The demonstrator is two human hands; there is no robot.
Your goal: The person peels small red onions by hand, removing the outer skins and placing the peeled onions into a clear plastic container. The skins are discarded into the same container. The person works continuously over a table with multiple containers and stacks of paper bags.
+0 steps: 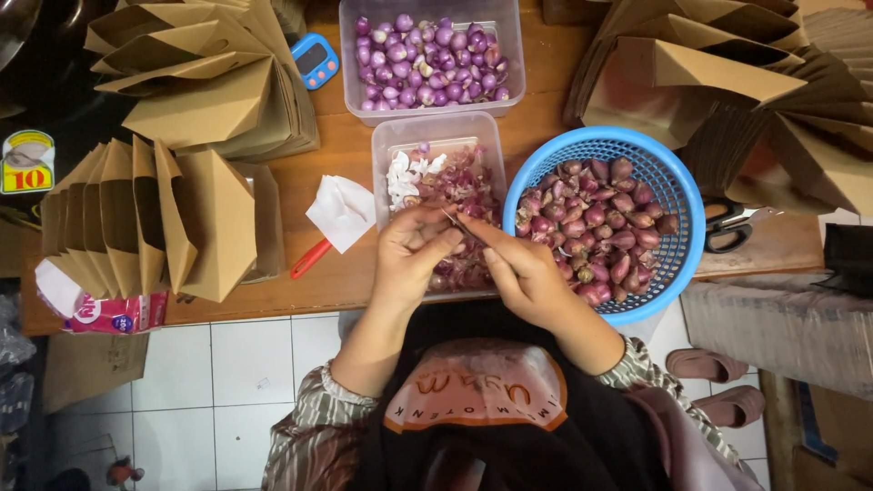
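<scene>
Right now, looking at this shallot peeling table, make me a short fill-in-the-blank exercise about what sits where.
1. The unpeeled shallots lie in a round basket coloured ____.
2. The clear tub farthest from the person holds shallots that are already ____.
3. The left hand and right hand work above the tub that holds the ____.
4. The scissors lie to the ____ of the basket.

Missing words: blue; peeled; skins; right
</scene>
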